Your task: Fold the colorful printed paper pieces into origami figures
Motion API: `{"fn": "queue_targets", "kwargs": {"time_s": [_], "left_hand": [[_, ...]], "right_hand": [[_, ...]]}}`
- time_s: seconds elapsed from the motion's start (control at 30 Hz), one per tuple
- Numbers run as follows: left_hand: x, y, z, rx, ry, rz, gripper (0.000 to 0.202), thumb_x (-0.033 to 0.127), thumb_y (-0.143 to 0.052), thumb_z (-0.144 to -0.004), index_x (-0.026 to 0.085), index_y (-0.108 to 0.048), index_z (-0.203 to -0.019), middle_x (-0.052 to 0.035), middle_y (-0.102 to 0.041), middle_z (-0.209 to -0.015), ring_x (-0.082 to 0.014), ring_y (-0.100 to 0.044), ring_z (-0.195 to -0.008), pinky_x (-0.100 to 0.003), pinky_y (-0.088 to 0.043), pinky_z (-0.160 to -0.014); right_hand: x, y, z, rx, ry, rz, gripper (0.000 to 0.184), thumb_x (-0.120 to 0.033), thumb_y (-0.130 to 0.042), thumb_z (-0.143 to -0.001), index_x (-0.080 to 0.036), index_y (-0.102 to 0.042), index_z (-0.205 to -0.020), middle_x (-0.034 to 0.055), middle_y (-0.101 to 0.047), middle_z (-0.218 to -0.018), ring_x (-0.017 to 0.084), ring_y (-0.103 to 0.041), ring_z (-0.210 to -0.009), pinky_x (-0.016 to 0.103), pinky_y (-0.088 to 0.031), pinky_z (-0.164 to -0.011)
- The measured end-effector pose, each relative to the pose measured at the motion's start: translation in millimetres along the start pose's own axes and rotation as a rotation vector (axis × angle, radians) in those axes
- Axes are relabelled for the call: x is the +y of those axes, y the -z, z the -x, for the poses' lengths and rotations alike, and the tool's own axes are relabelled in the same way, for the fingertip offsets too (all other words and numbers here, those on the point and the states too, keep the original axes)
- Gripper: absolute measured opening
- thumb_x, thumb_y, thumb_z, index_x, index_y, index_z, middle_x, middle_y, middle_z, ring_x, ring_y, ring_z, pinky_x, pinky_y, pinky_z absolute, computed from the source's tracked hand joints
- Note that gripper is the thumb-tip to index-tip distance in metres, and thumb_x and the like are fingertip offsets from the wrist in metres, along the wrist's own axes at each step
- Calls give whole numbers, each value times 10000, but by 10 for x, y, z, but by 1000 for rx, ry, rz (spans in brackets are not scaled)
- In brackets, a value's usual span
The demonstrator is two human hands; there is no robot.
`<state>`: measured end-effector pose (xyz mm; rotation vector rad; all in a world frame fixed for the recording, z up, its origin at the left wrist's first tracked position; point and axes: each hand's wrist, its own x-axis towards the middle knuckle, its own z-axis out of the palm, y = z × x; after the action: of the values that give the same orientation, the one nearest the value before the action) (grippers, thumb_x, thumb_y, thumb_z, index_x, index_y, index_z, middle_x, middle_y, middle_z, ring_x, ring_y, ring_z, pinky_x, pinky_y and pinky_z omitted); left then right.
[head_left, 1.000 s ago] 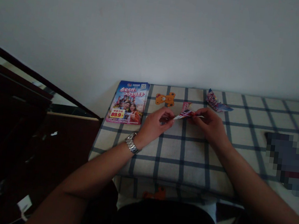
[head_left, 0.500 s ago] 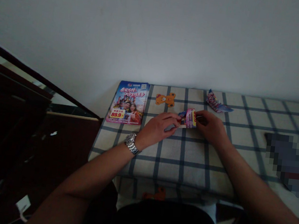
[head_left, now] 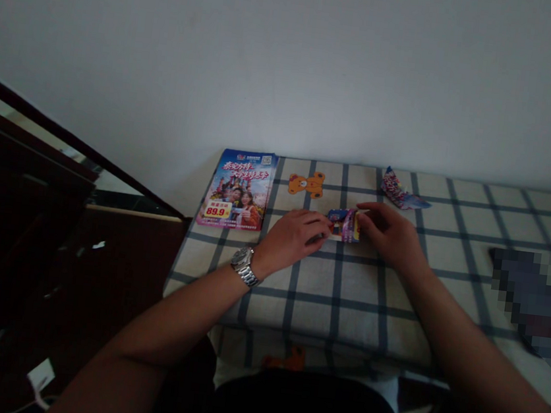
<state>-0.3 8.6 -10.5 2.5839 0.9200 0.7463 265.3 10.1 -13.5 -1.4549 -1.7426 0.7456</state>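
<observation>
1. Pale plain wall (head_left: 292, 62) backs the head view, above a cream cloth with dark blue-grey checks (head_left: 338, 293).
2. Between the hands, just above or on the cloth, is a small folded piece of glossy purple, blue and yellow printed paper (head_left: 341, 226).
3. The left hand (head_left: 297, 235), below a silver metal wristwatch (head_left: 245, 266), has its fingertips together at the paper's left edge; whether they pinch or only rest there, I cannot tell.
4. The right hand (head_left: 389, 234) has thumb and forefinger slightly apart at the right end; a firm pinch cannot be confirmed.
5. For clean handling, I would steady the left edge, line up the layers, then press along the crease with the right thumb, since glossy stock probably springs back.
6. One second ago the paper was twisted, its pale edge angled between the fingers; now it lies flatter, printed face up. Beyond, the pink-and-blue printed leaflet stack (head_left: 237, 189) looks unchanged.
</observation>
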Motion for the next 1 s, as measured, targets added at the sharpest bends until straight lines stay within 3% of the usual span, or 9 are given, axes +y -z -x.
{"fn": "queue_targets", "kwargs": {"time_s": [0.23, 0.33, 0.43, 0.6, 0.77, 1.0], "left_hand": [[23, -5, 2, 69, 76, 34, 128, 238, -721, -974, 218, -650, -1078, -36, -700, -1144, -218, -664, -1078, -395, -544, -981], [26, 6, -5, 127, 104, 35, 247, 251, -743, -957, 220, -629, -1173, -65, -652, -1240, -238, -632, -1179, -421, -543, -1047], [29, 7, -9, 114, 97, 49, 352, 267, -760, -950, 237, -603, -1263, -67, -637, -1312, -242, -621, -1238, -435, -538, -1089], [47, -13, -7, 55, 139, 41, 253, 263, -747, -965, 231, -652, -1197, -43, -682, -1199, -214, -671, -1097, -379, -581, -959], [62, -16, -10, 88, 192, 46, 216, 252, -757, -958, 207, -674, -1151, -51, -645, -1193, -198, -665, -1080, -349, -576, -927], [46, -39, -12, 113, 221, 54, 132, 253, -720, -983, 199, -687, -1098, -43, -650, -1114, -196, -661, -1046, -343, -570, -906]], "right_hand": [[24, -36, 16, -103, 60, -63, 376, -420, -714, -939, -274, -708, -1285, 44, -781, -990, 247, -752, -887, 396, -620, -812], [5, -43, 28, -157, 107, -23, 373, -378, -706, -943, -276, -697, -1302, 34, -781, -990, 236, -748, -877, 385, -615, -808], [-24, -66, 43, -208, 151, 7, 387, -346, -709, -938, -268, -685, -1317, 29, -779, -977, 221, -738, -842, 358, -608, -772], [-63, -120, 51, -180, 153, 29, 367, -351, -710, -941, -261, -675, -1296, 26, -782, -961, 215, -731, -793, 345, -593, -711], [-98, -146, 47, -126, 186, 38, 306, -390, -767, -914, -236, -688, -1166, 49, -750, -959, 214, -708, -760, 353, -595, -686], [-154, -195, 68, -106, 357, 219, 352, -380, -766, -930, -237, -662, -1234, 102, -676, -1179, 274, -706, -1023, 420, -609, -884]]}}
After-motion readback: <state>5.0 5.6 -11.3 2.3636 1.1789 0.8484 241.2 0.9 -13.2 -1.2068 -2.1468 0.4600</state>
